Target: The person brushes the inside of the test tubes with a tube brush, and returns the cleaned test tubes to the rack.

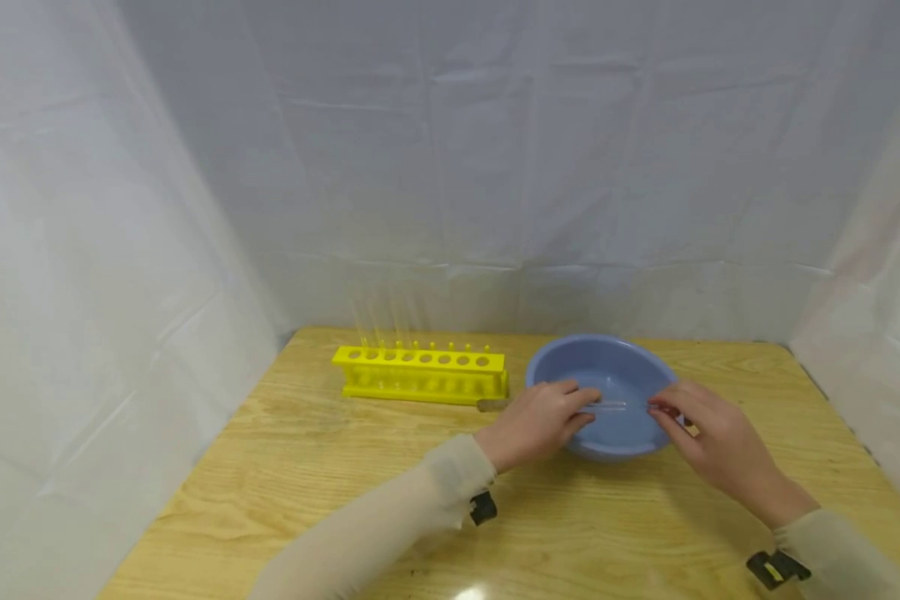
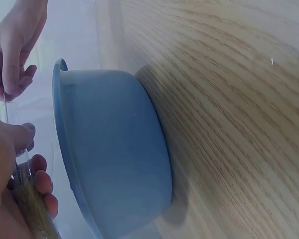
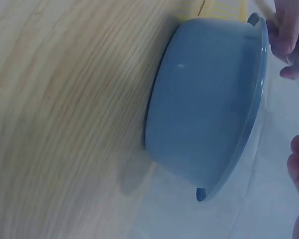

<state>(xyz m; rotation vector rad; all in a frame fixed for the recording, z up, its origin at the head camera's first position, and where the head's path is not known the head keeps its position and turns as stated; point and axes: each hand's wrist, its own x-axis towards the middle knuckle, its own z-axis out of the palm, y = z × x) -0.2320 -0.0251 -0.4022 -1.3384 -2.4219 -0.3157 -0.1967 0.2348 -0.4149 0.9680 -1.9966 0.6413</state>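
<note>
Over the blue basin [image 1: 547, 358], my left hand [image 1: 540, 421] grips a clear glass test tube [image 1: 607, 407] held roughly level. Inside the tube, the bristles of a test tube brush [image 2: 32, 209] show at the end left of that hand. The brush's thin wire runs out of the tube's mouth toward my right hand [image 1: 712, 429]. Its thumb and fingertips pinch the wire's end, just right of the tube. Part of the tube is hidden behind the left fingers. The basin's inside looks smooth and blue, and its contents are hard to make out.
A yellow test tube rack [image 1: 420, 360] stands left of the basin, with several clear tubes or rods upright in its left holes. The wooden table [image 1: 330, 483] is enclosed by pale sheeting [image 1: 480, 167] at the back and sides.
</note>
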